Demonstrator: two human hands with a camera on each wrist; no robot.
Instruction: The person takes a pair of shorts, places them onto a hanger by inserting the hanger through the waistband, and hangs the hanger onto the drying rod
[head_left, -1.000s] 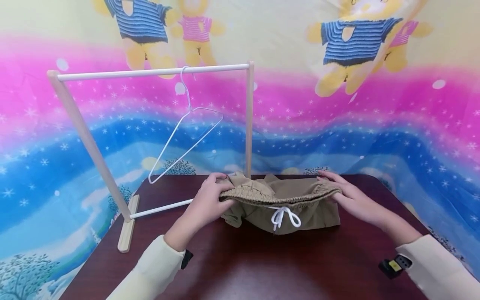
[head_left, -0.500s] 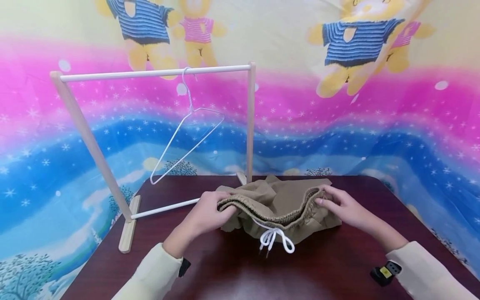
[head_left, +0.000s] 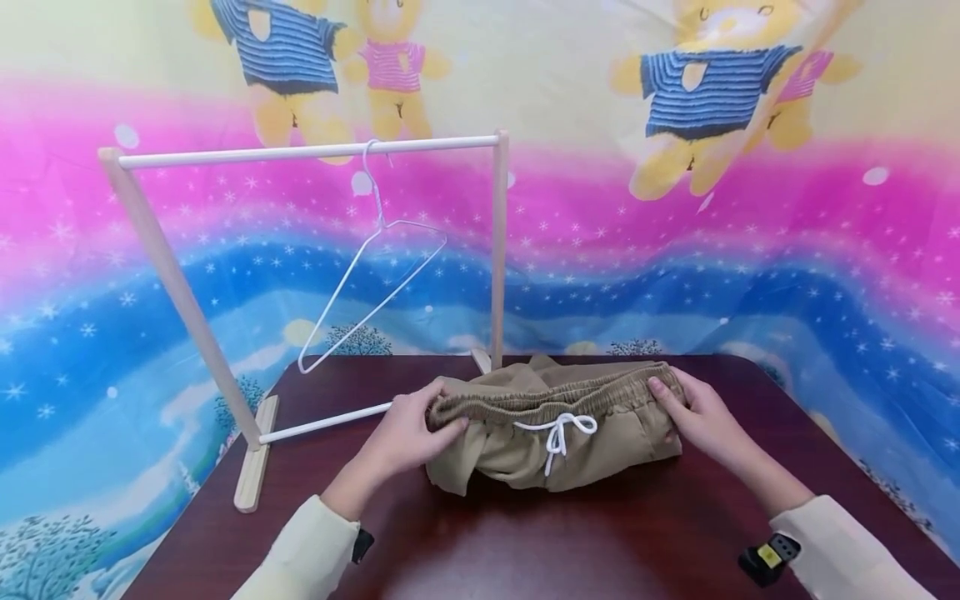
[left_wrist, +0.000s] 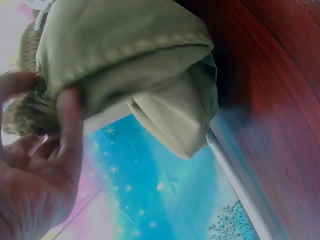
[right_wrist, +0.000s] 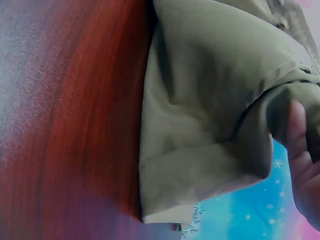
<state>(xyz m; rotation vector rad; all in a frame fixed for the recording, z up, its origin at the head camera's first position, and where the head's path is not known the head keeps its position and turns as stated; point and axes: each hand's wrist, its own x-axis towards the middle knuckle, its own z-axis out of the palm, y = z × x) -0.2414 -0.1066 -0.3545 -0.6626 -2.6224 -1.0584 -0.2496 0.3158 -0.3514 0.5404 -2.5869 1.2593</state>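
Note:
A pair of khaki drawstring shorts (head_left: 510,454) is held up at its elastic waistband, over the dark wooden table. A white bow (head_left: 557,437) hangs at the front of the waist. My left hand (head_left: 405,433) grips the left end of the waistband, thumb on the near side. At the right end, my right hand (head_left: 697,408) pinches the band, its thumb in front and the other fingers mostly hidden behind the cloth. The left wrist view has my left hand (left_wrist: 42,165) at the gathered band. A folded leg of the shorts (right_wrist: 200,125) fills the right wrist view.
A wooden rack (head_left: 183,292) with a white top rail stands on the left of the table (head_left: 480,550). From that rail hangs a white wire hanger (head_left: 378,292). Behind everything is a printed cloth backdrop (head_left: 675,267).
The waistband has been drawn straighter between both hands, and its front edge has lifted. The white bow has swung to face forward. My right thumb now lies over the front of the band.

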